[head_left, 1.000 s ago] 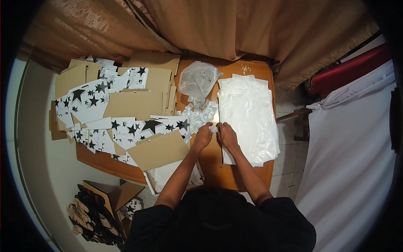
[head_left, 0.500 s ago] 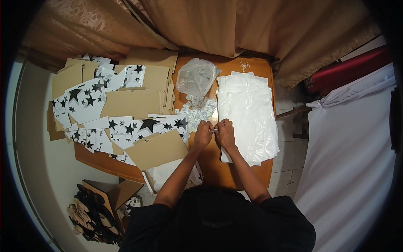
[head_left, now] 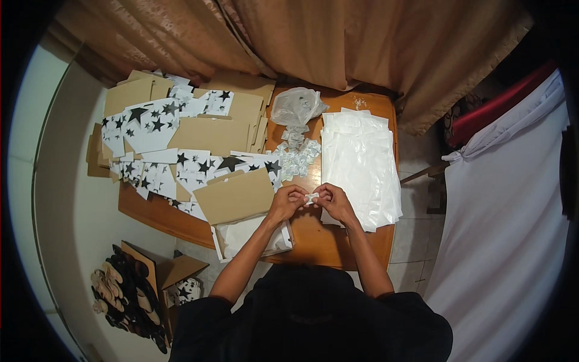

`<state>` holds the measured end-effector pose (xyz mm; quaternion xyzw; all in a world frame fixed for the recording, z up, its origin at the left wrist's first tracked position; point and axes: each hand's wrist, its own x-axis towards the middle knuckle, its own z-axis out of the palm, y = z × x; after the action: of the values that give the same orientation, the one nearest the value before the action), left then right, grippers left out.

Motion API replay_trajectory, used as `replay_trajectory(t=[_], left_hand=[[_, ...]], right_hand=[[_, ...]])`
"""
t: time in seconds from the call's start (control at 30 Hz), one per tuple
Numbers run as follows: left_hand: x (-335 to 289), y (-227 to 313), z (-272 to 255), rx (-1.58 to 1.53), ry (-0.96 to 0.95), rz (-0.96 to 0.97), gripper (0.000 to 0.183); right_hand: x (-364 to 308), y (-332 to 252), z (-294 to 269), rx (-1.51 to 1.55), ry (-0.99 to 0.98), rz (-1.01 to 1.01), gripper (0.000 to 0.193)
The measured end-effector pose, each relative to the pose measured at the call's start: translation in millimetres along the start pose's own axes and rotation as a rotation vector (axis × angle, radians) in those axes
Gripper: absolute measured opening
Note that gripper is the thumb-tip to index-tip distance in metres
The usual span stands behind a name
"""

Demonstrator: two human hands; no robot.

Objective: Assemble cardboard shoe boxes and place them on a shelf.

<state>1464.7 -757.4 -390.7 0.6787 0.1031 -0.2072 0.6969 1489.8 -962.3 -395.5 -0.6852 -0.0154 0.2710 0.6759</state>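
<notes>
On the table point(head_left: 307, 242) before me, a heap of packets point(head_left: 295, 160) lies between cardboard pieces point(head_left: 212, 136) on my left and a stack of sheets point(head_left: 359, 172) on my right. A bag point(head_left: 295, 106) sits behind the heap; an open box point(head_left: 248, 234) lies nearer me, left of centre.

The tabletop point(head_left: 309, 238) is smooth, glossy wood. Flat boxes point(head_left: 214, 134) are matt brown cardboard. The bag point(head_left: 294, 107) is translucent, crinkled plastic. Small packets point(head_left: 297, 158) look thin and creased. Stacked white sheets point(head_left: 359, 169) show a smooth sheen. The curtain point(head_left: 313, 42) is cloth.
</notes>
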Motion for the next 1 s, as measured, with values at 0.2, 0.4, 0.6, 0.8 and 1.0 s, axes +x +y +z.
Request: replay_trajectory(t=[0.2, 0.4, 0.6, 0.8, 1.0], left_hand=[[-50, -9, -7, -0.111, 0.069, -0.020, 0.018], [-100, -32, -29, -0.118, 0.157, -0.028, 0.016], [-141, -61, -71, -0.164, 0.233, -0.048, 0.017], [-164, -95, -121, -0.146, 0.219, 0.002, 0.018], [-171, -110, -154, -0.112, 0.136, -0.010, 0.018]], right_hand=[[-19, 2, 23, 0.024, -0.121, -0.004, 0.019], [-24, 14, 64, -0.035, -0.263, -0.026, 0.015], [-28, 20, 125, -0.108, -0.314, 0.029, 0.015], [-29, 36, 185, -0.185, -0.289, 0.042, 0.013], [-31, 54, 219, -0.215, -0.233, 0.010, 0.014]])
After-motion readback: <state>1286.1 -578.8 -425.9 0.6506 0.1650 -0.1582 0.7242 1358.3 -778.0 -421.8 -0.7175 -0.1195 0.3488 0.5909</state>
